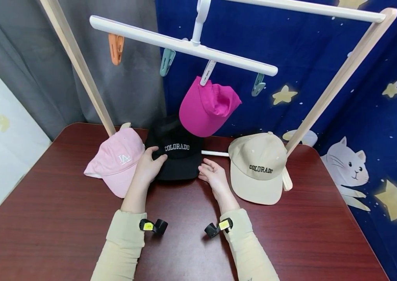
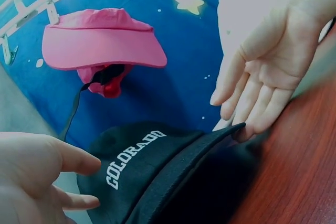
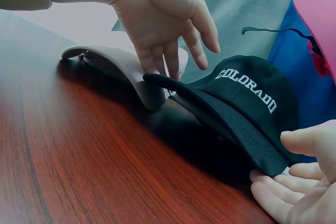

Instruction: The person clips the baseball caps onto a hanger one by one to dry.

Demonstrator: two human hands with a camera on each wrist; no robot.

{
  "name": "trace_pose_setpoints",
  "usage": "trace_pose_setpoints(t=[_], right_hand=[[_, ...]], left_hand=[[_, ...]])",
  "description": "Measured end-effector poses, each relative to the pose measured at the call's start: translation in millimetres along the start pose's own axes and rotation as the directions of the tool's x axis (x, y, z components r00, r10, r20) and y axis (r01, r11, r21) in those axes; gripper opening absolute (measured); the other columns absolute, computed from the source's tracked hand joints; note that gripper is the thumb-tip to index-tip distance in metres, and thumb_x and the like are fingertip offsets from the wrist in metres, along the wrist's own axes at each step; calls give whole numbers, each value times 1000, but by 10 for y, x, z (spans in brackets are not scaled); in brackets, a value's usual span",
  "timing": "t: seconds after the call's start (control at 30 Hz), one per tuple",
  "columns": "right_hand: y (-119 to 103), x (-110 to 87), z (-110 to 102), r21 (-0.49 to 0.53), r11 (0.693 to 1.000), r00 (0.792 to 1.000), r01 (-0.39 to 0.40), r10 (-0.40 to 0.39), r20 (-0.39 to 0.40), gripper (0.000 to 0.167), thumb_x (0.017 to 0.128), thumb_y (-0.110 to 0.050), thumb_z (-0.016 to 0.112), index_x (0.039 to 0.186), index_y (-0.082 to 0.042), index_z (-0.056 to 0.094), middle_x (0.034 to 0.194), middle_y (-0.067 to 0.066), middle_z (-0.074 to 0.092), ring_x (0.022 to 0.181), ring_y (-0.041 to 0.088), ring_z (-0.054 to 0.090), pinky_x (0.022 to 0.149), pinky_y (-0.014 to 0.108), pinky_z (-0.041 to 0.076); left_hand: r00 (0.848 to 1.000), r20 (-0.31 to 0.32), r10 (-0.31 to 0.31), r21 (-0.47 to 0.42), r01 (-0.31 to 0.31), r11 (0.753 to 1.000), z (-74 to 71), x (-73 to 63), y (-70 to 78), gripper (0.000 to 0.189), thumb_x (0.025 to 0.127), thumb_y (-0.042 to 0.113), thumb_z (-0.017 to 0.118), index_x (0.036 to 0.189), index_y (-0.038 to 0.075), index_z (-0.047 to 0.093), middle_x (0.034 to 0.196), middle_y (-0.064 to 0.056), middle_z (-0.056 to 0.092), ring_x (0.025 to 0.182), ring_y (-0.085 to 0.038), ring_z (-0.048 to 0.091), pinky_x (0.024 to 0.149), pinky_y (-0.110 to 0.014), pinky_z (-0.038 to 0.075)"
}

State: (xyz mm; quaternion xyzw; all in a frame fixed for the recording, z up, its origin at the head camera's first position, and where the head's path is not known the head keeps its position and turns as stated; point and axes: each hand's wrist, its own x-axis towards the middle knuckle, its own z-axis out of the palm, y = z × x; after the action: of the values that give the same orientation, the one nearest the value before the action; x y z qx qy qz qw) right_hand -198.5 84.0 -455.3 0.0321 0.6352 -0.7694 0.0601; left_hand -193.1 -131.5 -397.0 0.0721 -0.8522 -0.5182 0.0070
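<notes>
A black cap (image 1: pixel 178 166) with white COLORADO lettering sits on the table, its brim toward me. My left hand (image 1: pixel 149 166) is at the cap's left side, thumb apart from the other fingers. At the right end of the brim is my right hand (image 1: pixel 214 177), palm turned toward the cap. In the right wrist view, the fingers (image 3: pixel 275 190) of that hand lie by the brim's edge, loosely extended. Neither hand is curled round the cap. Above it hangs a magenta cap (image 1: pixel 198 113), held by a white clip (image 1: pixel 207 73).
A pink LA cap (image 1: pixel 122 156) stands left, a beige COLORADO cap (image 1: pixel 258 168) right. Overhead, a white hanger bar (image 1: pixel 142 36) carries orange (image 1: pixel 115 48) and teal (image 1: pixel 167 62) clips. Wooden posts (image 1: pixel 342 78) flank the table (image 1: pixel 61 218). Behind the caps runs a white rod (image 1: pixel 215 153).
</notes>
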Motion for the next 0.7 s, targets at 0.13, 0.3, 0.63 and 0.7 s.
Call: trace_pose_setpoints(t=[0.13, 0.3, 0.63, 0.7], right_hand=[[15, 12, -9, -31, 1000, 1000, 3, -3, 1, 44, 93, 2, 56, 134, 14, 44, 127, 33, 52, 84, 15, 63, 80, 34, 53], [8, 6, -11, -67, 998, 1000, -8, 6, -23, 43, 92, 2, 58, 131, 15, 46, 120, 31, 57, 79, 13, 64, 77, 31, 54], [22, 22, -8, -107, 994, 999, -24, 20, -41, 44, 90, 2, 61, 132, 11, 48, 120, 29, 58, 79, 11, 64, 74, 29, 54], [26, 26, -7, -107, 994, 999, -23, 19, -39, 45, 90, 2, 62, 132, 11, 48, 120, 29, 58, 79, 12, 64, 73, 28, 54]], left_hand=[[1000, 10, -14, -76, 15, 997, -22, 10, 3, 53, 94, 20, 55, 140, -3, 40, 144, -24, 37, 133, -33, 32, 110, -44, 23], [998, 43, -37, -211, 45, 976, -54, 33, -5, 50, 95, 17, 53, 139, -4, 40, 138, -26, 39, 126, -34, 36, 107, -42, 27], [994, 83, -69, -357, 94, 929, -60, 52, 16, 48, 96, 13, 51, 139, -5, 41, 131, -22, 41, 115, -29, 38, 101, -37, 31], [993, 89, -75, -371, 102, 923, -63, 55, 16, 48, 96, 13, 50, 140, -5, 40, 132, -22, 40, 115, -29, 38, 100, -38, 31]])
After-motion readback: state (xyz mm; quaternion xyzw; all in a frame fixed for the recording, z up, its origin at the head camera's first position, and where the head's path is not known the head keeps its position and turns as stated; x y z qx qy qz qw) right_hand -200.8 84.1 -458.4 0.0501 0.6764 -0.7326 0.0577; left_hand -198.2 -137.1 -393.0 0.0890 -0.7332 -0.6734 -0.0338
